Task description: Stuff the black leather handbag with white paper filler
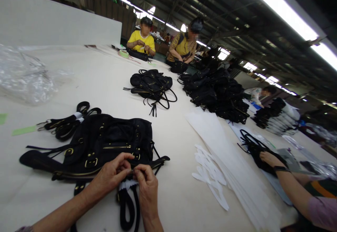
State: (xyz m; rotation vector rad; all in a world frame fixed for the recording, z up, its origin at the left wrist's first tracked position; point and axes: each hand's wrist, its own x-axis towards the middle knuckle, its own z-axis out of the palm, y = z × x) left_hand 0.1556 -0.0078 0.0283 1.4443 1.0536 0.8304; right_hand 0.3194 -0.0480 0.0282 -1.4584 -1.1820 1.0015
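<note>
A black bag (116, 135) with gold buckles and a gold zipper lies flat on the white table (173, 197). At its lower edge my left hand (114, 172) is closed, thumb against fingers, on something small and dark that I cannot make out. Right beside it, my right hand (146, 179) pinches at the same spot, its fingertips nearly touching the left ones. Below the fingertips hangs a looped black strap (126, 207) with a white wrap (127, 184) round its top. Another bundle of black straps (65, 123), wrapped in white, lies at the bag's upper left.
Clear plastic (25, 77) lies at the left. More black bags (151, 84) and a large pile (216, 91) are farther back. White sheets (223, 154) and cut strips (209, 172) lie at the right. A co-worker's hand (270, 159) touches a bag there; two people work at the far edge.
</note>
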